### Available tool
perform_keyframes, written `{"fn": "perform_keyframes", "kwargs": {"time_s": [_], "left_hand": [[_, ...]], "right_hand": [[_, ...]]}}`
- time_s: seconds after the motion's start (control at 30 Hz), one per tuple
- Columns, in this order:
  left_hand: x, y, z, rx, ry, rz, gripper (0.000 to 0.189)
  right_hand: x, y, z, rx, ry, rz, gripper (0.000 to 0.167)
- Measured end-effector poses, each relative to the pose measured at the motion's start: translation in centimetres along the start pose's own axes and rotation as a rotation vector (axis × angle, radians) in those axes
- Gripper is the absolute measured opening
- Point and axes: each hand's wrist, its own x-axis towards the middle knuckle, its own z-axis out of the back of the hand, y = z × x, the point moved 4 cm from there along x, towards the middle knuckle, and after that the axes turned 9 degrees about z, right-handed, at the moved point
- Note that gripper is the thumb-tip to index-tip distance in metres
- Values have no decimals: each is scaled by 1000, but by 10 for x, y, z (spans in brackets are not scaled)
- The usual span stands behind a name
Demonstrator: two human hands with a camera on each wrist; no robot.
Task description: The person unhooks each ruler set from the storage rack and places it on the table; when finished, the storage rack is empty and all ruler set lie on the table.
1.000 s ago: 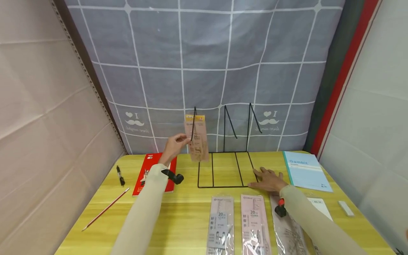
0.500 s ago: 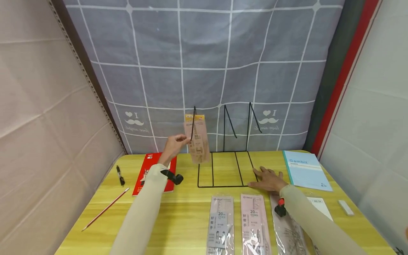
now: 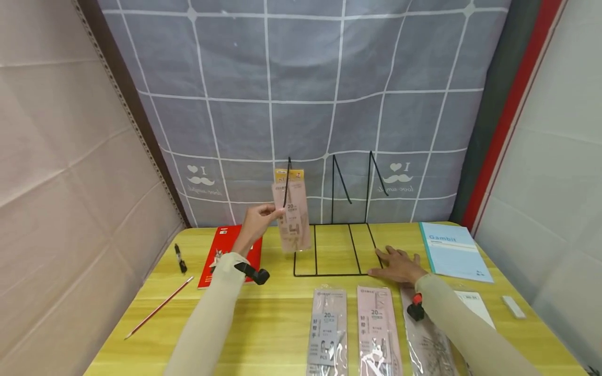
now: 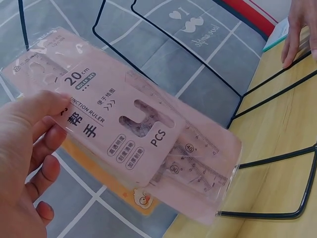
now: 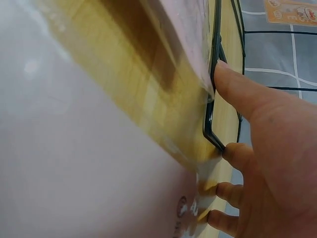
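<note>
My left hand (image 3: 260, 222) pinches a pink ruler-set pack (image 4: 133, 124) in clear plastic, thumb on its printed front. The pack is at the leftmost hook (image 3: 286, 183) of a black wire rack; whether the hook passes through it cannot be seen. Behind it is a package with a yellow-orange header (image 3: 296, 175), mostly covered. My right hand (image 3: 400, 265) rests on the rack's base (image 3: 338, 274) at the front right corner. In the right wrist view its thumb and fingertips touch the black wire (image 5: 210, 116), fingers spread and fairly straight.
Several ruler packs, including a grey one (image 3: 326, 334) and a pink one (image 3: 378, 329), lie in front of the rack. A red booklet (image 3: 221, 256), pen (image 3: 181, 258) and pencil (image 3: 159, 308) lie left; a blue notebook (image 3: 455, 253) and white eraser (image 3: 513, 307) right.
The pink ruler pack in my left hand has shifted down a little, showing more of the yellow-orange header behind it. My right hand stays on the rack's corner.
</note>
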Motion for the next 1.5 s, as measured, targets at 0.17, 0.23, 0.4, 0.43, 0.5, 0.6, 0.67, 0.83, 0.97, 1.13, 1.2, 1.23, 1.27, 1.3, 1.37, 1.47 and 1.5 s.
{"fn": "perform_keyframes", "kwargs": {"time_s": [0.17,0.23,0.4,0.43,0.5,0.6,0.67,0.83,0.97,1.13,1.2,1.23,1.27,1.3,1.37,1.47,1.5], "left_hand": [[-9,-1,-2,-29,-19,-16,48],[-13,-2,-3,-42,-27,-30,44],[-21,-1,-5,-81,-41,-46,36],[-22,0,-5,-84,-43,-45,36],[-25,2,-5,-88,-45,-47,35],[-28,3,-6,-85,-49,-42,35],[-31,4,-6,-85,-50,-40,35],[-38,5,-7,-79,-38,-36,34],[-47,5,-7,-66,-35,-26,32],[-59,4,-8,-47,-38,-21,32],[-63,6,-8,-48,-38,-22,33],[-66,6,-8,-50,-39,-24,33],[-69,7,-7,-54,-41,-22,33],[-71,8,-7,-55,-44,-21,33],[-76,9,-5,-62,-47,-21,33],[-82,11,-3,-66,-45,-32,32],[-83,11,-2,-65,-43,-39,31]], "right_hand": [[1,-1,1,-4,-7,8,98],[2,-2,0,-6,-7,6,98],[5,-3,-2,-15,0,1,97],[5,-3,-2,-17,0,-1,97],[7,-3,-2,-18,-1,-2,97],[6,-3,-2,-21,-2,1,97],[5,-2,-1,-25,-2,6,97],[3,-1,0,-28,-10,12,96],[2,0,-1,-27,-14,17,96],[0,0,0,-27,-21,23,97],[-1,0,-1,-26,-20,21,97],[-1,0,-1,-26,-19,19,97],[-1,0,-2,-27,-17,16,97],[0,0,-2,-27,-16,14,97],[0,-1,-3,-28,-14,9,98],[0,-1,-3,-25,-15,3,99],[1,-2,-3,-23,-17,6,100]]}}
